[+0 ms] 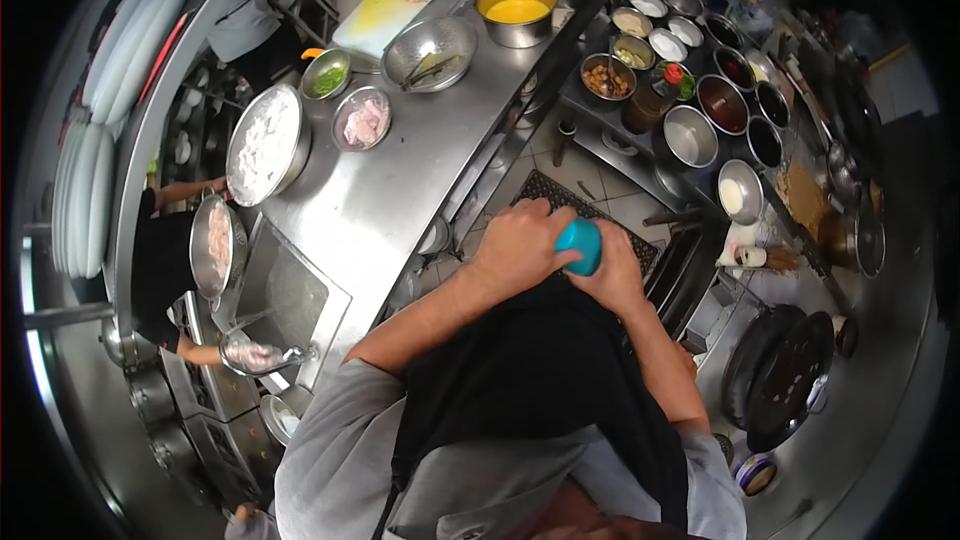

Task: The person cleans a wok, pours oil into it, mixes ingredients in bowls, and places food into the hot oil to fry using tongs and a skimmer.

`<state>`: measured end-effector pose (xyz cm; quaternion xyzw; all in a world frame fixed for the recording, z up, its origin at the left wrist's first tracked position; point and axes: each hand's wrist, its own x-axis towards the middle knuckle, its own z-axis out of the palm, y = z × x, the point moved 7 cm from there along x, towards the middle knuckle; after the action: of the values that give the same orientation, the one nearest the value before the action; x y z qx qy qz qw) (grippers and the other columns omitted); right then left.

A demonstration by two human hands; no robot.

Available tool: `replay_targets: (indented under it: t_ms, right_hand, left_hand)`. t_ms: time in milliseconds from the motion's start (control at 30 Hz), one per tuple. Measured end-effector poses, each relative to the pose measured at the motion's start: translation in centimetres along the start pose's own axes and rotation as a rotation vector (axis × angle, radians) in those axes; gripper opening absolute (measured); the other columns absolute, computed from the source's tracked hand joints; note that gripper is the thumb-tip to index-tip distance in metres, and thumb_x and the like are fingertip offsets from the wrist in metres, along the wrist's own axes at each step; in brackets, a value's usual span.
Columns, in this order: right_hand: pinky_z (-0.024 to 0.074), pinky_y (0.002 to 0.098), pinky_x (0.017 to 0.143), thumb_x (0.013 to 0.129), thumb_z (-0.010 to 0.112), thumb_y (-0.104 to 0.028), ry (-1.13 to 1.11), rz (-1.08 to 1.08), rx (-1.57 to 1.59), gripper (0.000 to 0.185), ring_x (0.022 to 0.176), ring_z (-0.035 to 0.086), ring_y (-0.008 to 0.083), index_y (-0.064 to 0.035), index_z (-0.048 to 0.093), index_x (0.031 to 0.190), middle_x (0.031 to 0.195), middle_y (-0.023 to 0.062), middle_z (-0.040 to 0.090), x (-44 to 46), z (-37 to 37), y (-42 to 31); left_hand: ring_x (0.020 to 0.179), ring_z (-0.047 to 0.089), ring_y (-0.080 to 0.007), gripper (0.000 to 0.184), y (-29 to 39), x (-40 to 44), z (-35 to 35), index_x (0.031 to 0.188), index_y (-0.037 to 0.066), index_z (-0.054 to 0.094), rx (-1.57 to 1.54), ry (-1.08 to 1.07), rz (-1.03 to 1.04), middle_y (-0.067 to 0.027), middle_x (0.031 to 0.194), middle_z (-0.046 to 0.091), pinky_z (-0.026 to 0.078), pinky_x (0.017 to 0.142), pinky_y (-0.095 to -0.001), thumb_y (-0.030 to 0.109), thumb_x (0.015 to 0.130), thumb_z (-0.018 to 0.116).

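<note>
A teal object [580,245], round-topped like a cap or cup, is held between both hands in front of the black apron. My left hand [520,248] has its fingers wrapped round the object's left side. On the other side, my right hand [613,270] closes round it, thumb and fingers against it. What lies under the teal part is hidden by the hands. Below the hands, a dark perforated mat [548,190] lies on the tiled floor.
The steel counter [400,170] at left bears a bowl of white powder [268,145], a bowl of raw meat [362,120] and a pot of yellow liquid [516,10]. Sauce containers [722,104] and a bottle [650,102] stand right. A co-worker's gloved hand [250,353] is by the sink.
</note>
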<state>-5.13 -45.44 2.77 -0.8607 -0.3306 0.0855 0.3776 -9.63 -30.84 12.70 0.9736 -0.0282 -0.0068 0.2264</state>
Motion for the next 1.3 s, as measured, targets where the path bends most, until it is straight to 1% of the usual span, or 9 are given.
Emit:
replay_targets:
  t_ms: [167, 367, 433, 533, 600, 767, 967, 1167, 1300]
  right_hand:
    - [0.0481, 0.0447, 0.100, 0.064, 0.087, -0.019, -0.039, 0.016, 0.007, 0.081, 0.121, 0.053, 0.0383, -0.0038, 0.047, 0.132, 0.128, 0.0174, 0.057, 0.6, 2.6, 1.9]
    - [0.0486, 0.0446, 0.100, 0.063, 0.088, -0.020, -0.134, 0.015, 0.060, 0.081, 0.123, 0.052, 0.0375, -0.0053, 0.048, 0.132, 0.129, 0.0155, 0.056, 2.7, 5.6, 2.1]
    - [0.0478, 0.0446, 0.101, 0.063, 0.088, -0.020, -0.143, 0.028, 0.082, 0.082, 0.124, 0.052, 0.0374, -0.0054, 0.047, 0.132, 0.130, 0.0158, 0.055, 3.5, 7.3, 3.2]
    - [0.0470, 0.0444, 0.102, 0.064, 0.088, -0.020, -0.163, 0.022, 0.104, 0.081, 0.125, 0.052, 0.0379, -0.0046, 0.048, 0.133, 0.130, 0.0169, 0.055, 5.1, 9.8, 4.3]
    - [0.0469, 0.0443, 0.103, 0.065, 0.086, -0.019, -0.231, 0.010, 0.099, 0.078, 0.123, 0.053, 0.0389, -0.0032, 0.049, 0.133, 0.129, 0.0181, 0.056, 6.4, 11.4, 4.3]
    - [0.0465, 0.0438, 0.103, 0.065, 0.087, -0.022, -0.279, 0.106, 0.159, 0.083, 0.123, 0.053, 0.0403, -0.0005, 0.046, 0.133, 0.126, 0.0214, 0.056, 10.8, 17.3, 8.5]
    - [0.0467, 0.0467, 0.102, 0.062, 0.089, -0.024, -0.297, 0.136, 0.003, 0.093, 0.118, 0.055, 0.0425, 0.0003, 0.039, 0.136, 0.127, 0.0229, 0.054, 20.3, 27.7, 15.3]
    - [0.0445, 0.0445, 0.105, 0.078, 0.076, -0.027, -0.259, -0.135, -0.153, 0.059, 0.123, 0.052, 0.0419, -0.0026, 0.055, 0.127, 0.127, 0.0202, 0.058, 30.7, 37.4, 16.1]
    - [0.0457, 0.0425, 0.103, 0.090, 0.062, -0.027, -0.154, 0.164, 0.441, 0.040, 0.127, 0.051, 0.0393, -0.0057, 0.061, 0.124, 0.132, 0.0185, 0.058, 33.0, 43.5, 17.8]
  left_hand:
    - [0.107, 0.061, -0.0300, 0.020, 1.0, 0.3, -2.9, 0.080, 0.006, 0.071, -0.320, 0.065, 0.373, -0.0109, 0.111, 0.067, 0.045, 0.093, -0.0465, 0.024, 0.079, 0.080]
    - [0.109, 0.062, -0.0366, 0.043, -6.9, 1.6, 4.0, 0.117, 0.008, 0.063, -0.023, -0.440, -0.353, -0.0157, 0.111, 0.068, 0.048, 0.091, -0.0459, 0.027, 0.081, 0.077]
    - [0.104, 0.065, -0.0389, 0.043, -6.5, 2.5, 2.8, 0.119, 0.008, 0.062, 0.010, -0.139, 0.162, -0.0174, 0.109, 0.068, 0.051, 0.089, -0.0472, 0.032, 0.085, 0.074]
    - [0.111, 0.061, -0.0398, 0.045, -9.0, 2.8, 3.1, 0.126, 0.010, 0.060, -0.001, -0.130, 0.109, -0.0194, 0.125, 0.061, 0.050, 0.092, -0.0468, 0.029, 0.087, 0.071]
    - [0.121, 0.055, -0.0391, 0.049, -13.9, 2.9, 6.5, 0.130, 0.011, 0.059, -0.034, -0.350, -0.406, -0.0186, 0.138, 0.053, 0.047, 0.099, -0.0456, 0.023, 0.085, 0.074]
    - [0.102, 0.065, -0.0357, 0.050, -17.8, 3.4, 5.8, 0.128, 0.005, 0.059, -0.240, 0.022, -0.027, -0.0177, 0.113, 0.066, 0.052, 0.090, -0.0433, 0.021, 0.085, 0.076]
    - [0.088, 0.069, -0.0270, 0.031, -32.9, -4.2, 4.8, 0.118, 0.002, 0.066, -0.403, 0.146, -0.640, -0.0157, 0.108, 0.070, 0.055, 0.078, -0.0355, 0.016, 0.091, 0.070]
    - [0.081, 0.065, -0.0139, 0.026, -40.2, -12.4, 5.3, 0.118, -0.001, 0.064, -0.711, 0.358, -1.033, -0.0082, 0.096, 0.070, 0.052, 0.074, -0.0283, 0.015, 0.098, 0.062]
    - [0.080, 0.064, -0.0148, 0.029, -42.1, -12.4, 5.7, 0.121, -0.001, 0.062, -0.793, 0.445, -1.131, -0.0080, 0.096, 0.070, 0.051, 0.073, -0.0280, 0.020, 0.101, 0.056]
